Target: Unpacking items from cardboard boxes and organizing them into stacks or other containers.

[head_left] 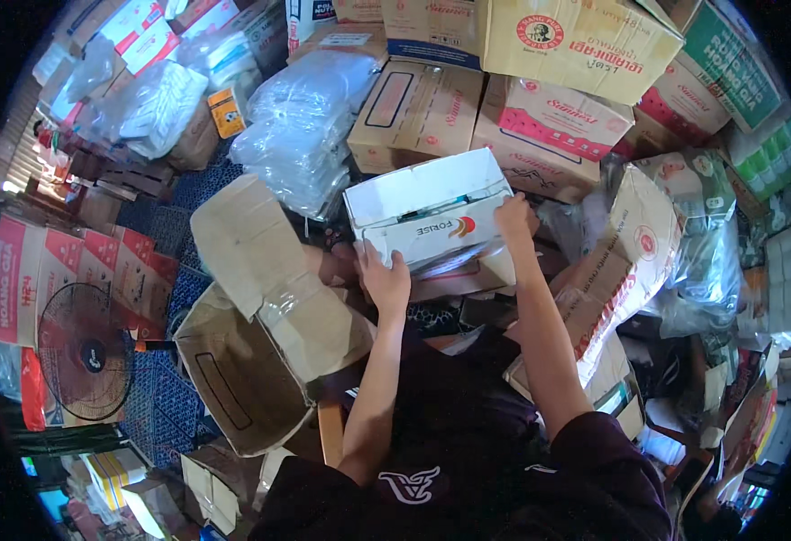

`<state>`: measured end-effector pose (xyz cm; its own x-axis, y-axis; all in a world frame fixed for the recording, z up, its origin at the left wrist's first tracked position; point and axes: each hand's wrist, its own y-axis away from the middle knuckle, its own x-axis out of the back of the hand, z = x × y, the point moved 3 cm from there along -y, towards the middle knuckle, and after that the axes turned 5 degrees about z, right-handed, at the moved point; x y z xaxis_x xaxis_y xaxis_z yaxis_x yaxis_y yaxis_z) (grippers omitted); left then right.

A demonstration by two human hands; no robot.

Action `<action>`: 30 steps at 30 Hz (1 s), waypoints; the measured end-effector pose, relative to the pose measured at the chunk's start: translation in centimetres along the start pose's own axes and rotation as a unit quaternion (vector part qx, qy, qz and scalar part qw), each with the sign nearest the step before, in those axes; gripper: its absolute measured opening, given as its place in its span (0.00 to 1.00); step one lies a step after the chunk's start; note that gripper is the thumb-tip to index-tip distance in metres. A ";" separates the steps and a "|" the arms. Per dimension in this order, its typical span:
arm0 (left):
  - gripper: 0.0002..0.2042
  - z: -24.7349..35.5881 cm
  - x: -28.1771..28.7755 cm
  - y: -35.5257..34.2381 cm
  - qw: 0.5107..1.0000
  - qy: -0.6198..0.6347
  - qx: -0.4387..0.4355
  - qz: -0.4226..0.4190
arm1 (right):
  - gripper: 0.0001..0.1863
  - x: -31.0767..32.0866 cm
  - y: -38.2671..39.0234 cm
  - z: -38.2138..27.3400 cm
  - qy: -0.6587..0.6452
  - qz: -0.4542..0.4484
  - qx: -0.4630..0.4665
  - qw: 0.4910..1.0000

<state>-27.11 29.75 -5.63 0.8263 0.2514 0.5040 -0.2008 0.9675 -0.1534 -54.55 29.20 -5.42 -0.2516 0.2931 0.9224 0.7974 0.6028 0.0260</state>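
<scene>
In front of me I hold a white cardboard box with an orange logo and a narrow gap along its top, some dark and teal contents showing in it. My left hand grips its lower left corner; my right hand is closed on its right end. Beneath it is another carton, partly hidden. An open, empty brown box with raised flaps stands to the left of my left arm. A torn long carton lies beside my right arm.
Stacked cartons and bundles of clear plastic packs crowd the far side. A standing fan is at the left on a patterned blue floor, before pink cartons. More wrapped packages fill the right.
</scene>
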 end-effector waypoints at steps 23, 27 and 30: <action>0.16 4.4 1.2 3.4 0.930 -0.244 -0.219 -0.165 | 0.18 -1.4 8.7 -3.3 -0.034 0.103 0.342 0.934; 0.14 5.3 3.0 2.9 0.938 -0.193 -0.211 -0.198 | 0.18 0.9 9.6 -4.7 -0.007 0.108 0.321 0.941; 0.18 7.0 5.5 3.0 0.944 -0.142 -0.257 -0.152 | 0.19 4.1 11.1 -5.7 -0.007 0.178 0.301 0.937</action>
<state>-26.82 34.19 2.68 0.6159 0.0313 0.7872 0.3654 0.8739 -0.3207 -43.65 32.88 0.82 -0.0394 0.5623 0.8260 0.3792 0.7732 -0.5083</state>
